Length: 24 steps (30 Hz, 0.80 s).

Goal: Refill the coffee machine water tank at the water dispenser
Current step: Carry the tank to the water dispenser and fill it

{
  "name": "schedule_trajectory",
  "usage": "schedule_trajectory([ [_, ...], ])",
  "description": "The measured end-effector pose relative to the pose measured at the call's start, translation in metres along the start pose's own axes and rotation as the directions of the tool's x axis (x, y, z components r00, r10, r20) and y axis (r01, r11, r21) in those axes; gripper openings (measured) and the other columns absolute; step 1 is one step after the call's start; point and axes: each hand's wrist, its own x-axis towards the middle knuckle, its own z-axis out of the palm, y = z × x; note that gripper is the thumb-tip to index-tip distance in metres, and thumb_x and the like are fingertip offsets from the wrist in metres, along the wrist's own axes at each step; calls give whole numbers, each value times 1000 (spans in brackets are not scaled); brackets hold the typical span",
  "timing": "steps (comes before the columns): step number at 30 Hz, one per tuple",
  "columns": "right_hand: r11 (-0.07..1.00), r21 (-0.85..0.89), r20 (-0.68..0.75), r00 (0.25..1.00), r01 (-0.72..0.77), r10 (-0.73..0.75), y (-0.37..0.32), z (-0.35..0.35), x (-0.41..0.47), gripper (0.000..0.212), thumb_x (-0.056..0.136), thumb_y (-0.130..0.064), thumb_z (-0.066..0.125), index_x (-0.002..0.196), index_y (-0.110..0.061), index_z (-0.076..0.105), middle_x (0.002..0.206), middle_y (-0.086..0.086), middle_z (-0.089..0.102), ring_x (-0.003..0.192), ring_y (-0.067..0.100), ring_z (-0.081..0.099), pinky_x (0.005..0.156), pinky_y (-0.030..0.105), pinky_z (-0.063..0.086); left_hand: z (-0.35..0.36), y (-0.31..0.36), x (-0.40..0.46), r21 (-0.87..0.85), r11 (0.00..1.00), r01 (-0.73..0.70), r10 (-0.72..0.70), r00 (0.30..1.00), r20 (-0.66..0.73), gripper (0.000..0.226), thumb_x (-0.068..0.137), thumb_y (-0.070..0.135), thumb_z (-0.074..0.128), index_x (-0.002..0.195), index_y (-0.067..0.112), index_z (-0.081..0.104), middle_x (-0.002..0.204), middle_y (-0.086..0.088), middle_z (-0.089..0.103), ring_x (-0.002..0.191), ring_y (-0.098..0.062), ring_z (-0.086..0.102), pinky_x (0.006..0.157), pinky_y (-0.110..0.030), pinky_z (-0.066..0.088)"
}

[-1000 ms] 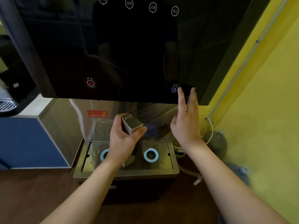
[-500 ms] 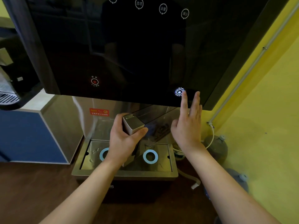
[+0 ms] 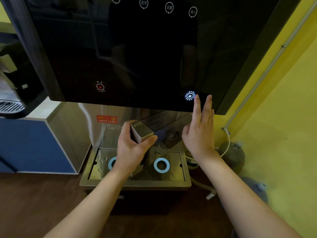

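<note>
The water dispenser has a glossy black front panel (image 3: 137,54) above a steel drip tray (image 3: 135,183) with two blue rings. My left hand (image 3: 132,148) grips the silver handle end of the clear coffee machine water tank (image 3: 164,127), which is held tilted under the panel over the tray. My right hand (image 3: 200,133) is raised with flat, spread fingers; its index fingertip sits just beside the lit blue-white water button (image 3: 190,96) at the panel's lower right. A dim red hot-water button (image 3: 100,86) is at the lower left.
A blue and white cabinet (image 3: 32,145) stands left of the dispenser, with a coffee machine's grille (image 3: 10,105) on top. A yellow wall (image 3: 283,117) with a grey pipe is on the right, and water jugs (image 3: 231,154) sit on the brown floor.
The blue water button has lit up brightly. My right index fingertip has slipped slightly off it to the right. The left hand keeps the tank in place.
</note>
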Motion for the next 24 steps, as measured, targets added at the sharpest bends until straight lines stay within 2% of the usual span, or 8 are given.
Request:
schedule_trajectory([
  [4,1000,-5,0,1000,2,-2,-1,0,0,92,85,-3,60,158,-16,5,164,24,-1,152,40,7,121,51,22,1,1,0,3,1000,-12,12,1000,-6,49,75,13,84,114,12,54,98,3,65,93,-5,65,75,-12,52],
  [10,1000,-18,8,1000,1,-1,-2,0,1,93,85,-3,61,158,-16,5,163,25,-2,152,40,6,122,51,21,2,3,-1,20,999,-27,27,999,-18,44,75,11,84,105,15,53,88,8,63,84,0,64,72,-9,50],
  [14,999,-33,9,1000,4,-4,-3,-1,1,93,85,-3,61,158,-16,5,163,26,-2,151,41,6,122,51,20,0,2,0,15,1000,-20,20,1000,-10,46,74,15,85,107,17,53,87,19,65,89,-4,65,75,-12,52],
  [18,999,-43,11,1000,1,-1,-4,1,1,93,84,-3,61,158,-15,5,163,27,-2,151,42,5,121,52,21,0,3,1,17,1000,-25,25,999,-21,45,74,16,85,106,16,53,85,16,64,87,-4,65,75,-13,52],
  [22,999,-40,14,1000,5,-5,-4,1,1,95,83,-3,62,158,-15,5,162,28,-2,151,42,4,121,53,21,-2,3,2,6,1000,-11,11,1000,-2,44,75,16,85,106,15,54,88,14,65,90,-9,66,80,-24,56],
  [24,999,-35,17,1000,7,-7,-3,0,1,95,83,-2,61,158,-15,4,163,28,-3,151,42,3,121,53,20,-1,5,1,18,1000,-21,21,1000,-9,42,75,15,84,104,14,54,83,10,63,84,-4,65,76,-19,54],
])
